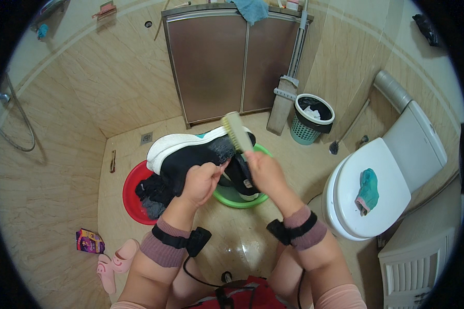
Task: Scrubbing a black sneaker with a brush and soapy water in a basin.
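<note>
My left hand (202,181) is closed on a black shoe (183,164) with a thick white sole, tilted on its side above the basins. Wet suds show on the black upper near its toe. A pale scrub brush (236,132) with yellowish bristles is in my right hand (264,172), its bristles against or very near the sudsy patch. Beneath my hands, a second black shoe (238,177) leans in a green basin (241,205), partly hidden by my right hand. A red basin (130,198) holding dark wet cloth (154,193) stands to the left.
On the right is a toilet (345,201) with a teal glove (367,190) on its lid. A lidless bin (305,133), a flat mop (282,105) and a cabinet (209,67) stand at the back. Pink slippers (123,256) and a purple packet (90,241) lie at left.
</note>
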